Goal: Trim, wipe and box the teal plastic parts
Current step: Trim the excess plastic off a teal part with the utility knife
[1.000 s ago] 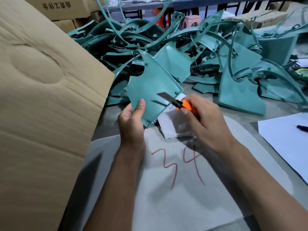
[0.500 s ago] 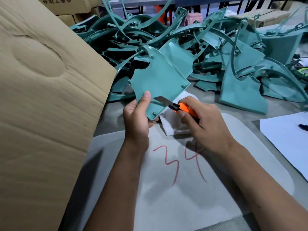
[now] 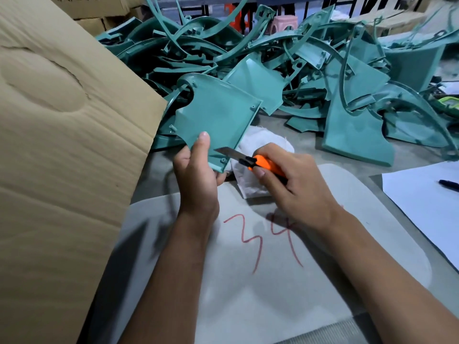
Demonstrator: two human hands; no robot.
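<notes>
Our left hand [image 3: 196, 175] pinches the teal part [image 3: 216, 115] upright — edge exposed beside our thumb — while our right hand [image 3: 293, 184] grips the knife [image 3: 250, 161].

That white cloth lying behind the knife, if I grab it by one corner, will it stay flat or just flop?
The white cloth lies crumpled in soft folds, so it would probably droop limp from one corner. It looks thin and frayed at its edge, so likely very light. Pushed, it would probably bunch up rather than slide.
</notes>
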